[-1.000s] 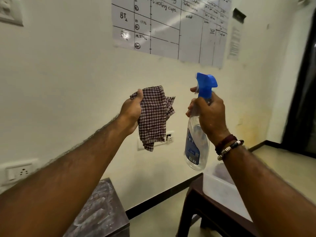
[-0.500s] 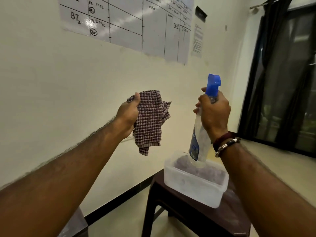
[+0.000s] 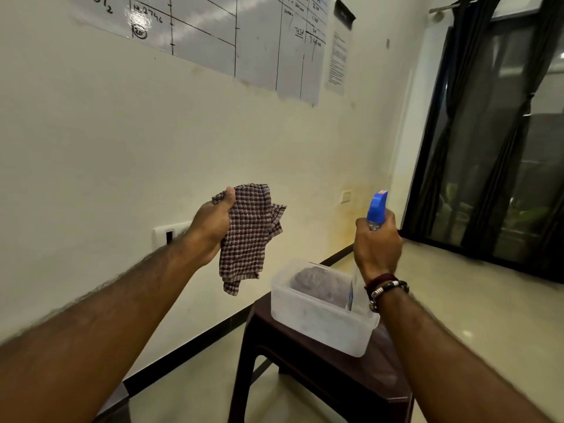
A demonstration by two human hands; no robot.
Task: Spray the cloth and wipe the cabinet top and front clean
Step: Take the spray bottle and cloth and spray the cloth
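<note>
Checked cloth: the brown-and-white checked woven cloth (image 3: 248, 233) hangs from the left hand (image 3: 213, 222), up and to the left of the translucent plastic tub (image 3: 320, 325); it has stayed raised over the last second.
Left hand fingers: curled round the cloth's upper edge, thumb on top, gripping it.
Spray bottle: the clear plastic spray bottle with a blue trigger head (image 3: 377, 209) is upright in the right hand (image 3: 377, 244), directly above the tub; a second ago it stood close beside the cloth, now well apart from it and lower.
Right hand fingers: wrapped round the bottle's neck, holding it.
Stool: the dark brown plastic stool (image 3: 305, 361) carries the tub.
Cabinet: only a dark corner (image 3: 114, 404) shows, left of the tub.
Meaning: spraying looks finished and the bottle seems bound for the stool; wiping not yet begun.
</note>
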